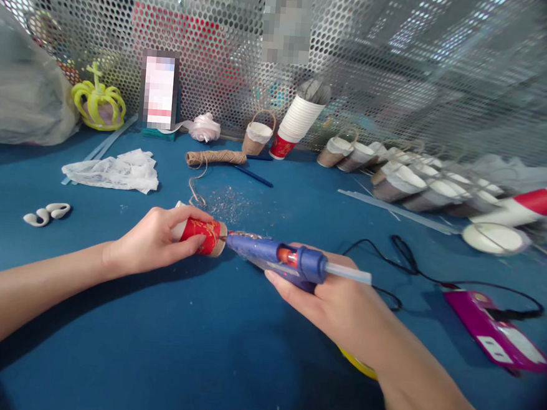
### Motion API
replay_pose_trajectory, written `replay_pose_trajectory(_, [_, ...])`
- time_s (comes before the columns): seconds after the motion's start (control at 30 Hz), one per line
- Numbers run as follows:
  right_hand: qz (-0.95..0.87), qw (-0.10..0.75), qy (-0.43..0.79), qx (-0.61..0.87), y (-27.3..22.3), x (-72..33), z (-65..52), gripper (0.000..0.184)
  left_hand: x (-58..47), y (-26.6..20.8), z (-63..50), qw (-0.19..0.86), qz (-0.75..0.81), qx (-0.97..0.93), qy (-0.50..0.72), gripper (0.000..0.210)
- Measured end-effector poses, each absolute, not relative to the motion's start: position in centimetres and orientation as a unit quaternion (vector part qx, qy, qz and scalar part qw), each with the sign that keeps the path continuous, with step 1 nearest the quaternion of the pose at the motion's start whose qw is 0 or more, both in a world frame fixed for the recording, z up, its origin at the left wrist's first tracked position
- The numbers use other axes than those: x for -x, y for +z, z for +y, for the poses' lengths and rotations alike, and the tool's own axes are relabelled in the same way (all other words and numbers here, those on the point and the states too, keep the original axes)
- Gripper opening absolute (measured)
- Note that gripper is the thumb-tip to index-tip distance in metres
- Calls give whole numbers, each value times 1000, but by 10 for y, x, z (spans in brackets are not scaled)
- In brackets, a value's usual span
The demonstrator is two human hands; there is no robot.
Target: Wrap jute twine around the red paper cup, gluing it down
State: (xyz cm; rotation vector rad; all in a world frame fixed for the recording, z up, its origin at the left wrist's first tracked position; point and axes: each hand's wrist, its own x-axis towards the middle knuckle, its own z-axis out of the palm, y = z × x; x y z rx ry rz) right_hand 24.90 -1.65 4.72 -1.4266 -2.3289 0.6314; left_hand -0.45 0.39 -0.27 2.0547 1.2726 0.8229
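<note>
My left hand (159, 237) grips a red paper cup (211, 237) with gold print, lying on its side above the blue table. A brown band runs round the cup's end on the right. Wrapped round a blue hot glue gun (261, 251), my right hand (330, 296) keeps its nozzle at that banded end; whether the tip touches I cannot tell. A clear glue stick (349, 273) sticks out of the gun's back. Behind the cup lies a spool of brown twine (215, 158), its loose strand trailing toward the cup.
At the back stand a leaning stack of paper cups (301, 119), a phone (159, 91) and a yellow crown (99, 100). Several small handled baskets (399, 182) line the right. White lace (116, 170) and earbuds (47, 213) lie left. A black cord (410, 258) runs near a purple pouch (494, 330).
</note>
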Motion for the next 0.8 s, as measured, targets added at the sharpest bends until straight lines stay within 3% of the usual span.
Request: replay_pose_trajectory(0.8, [-824, 170, 194, 504, 44, -252, -14, 15, 5, -4, 2, 250, 433, -808, 313, 29])
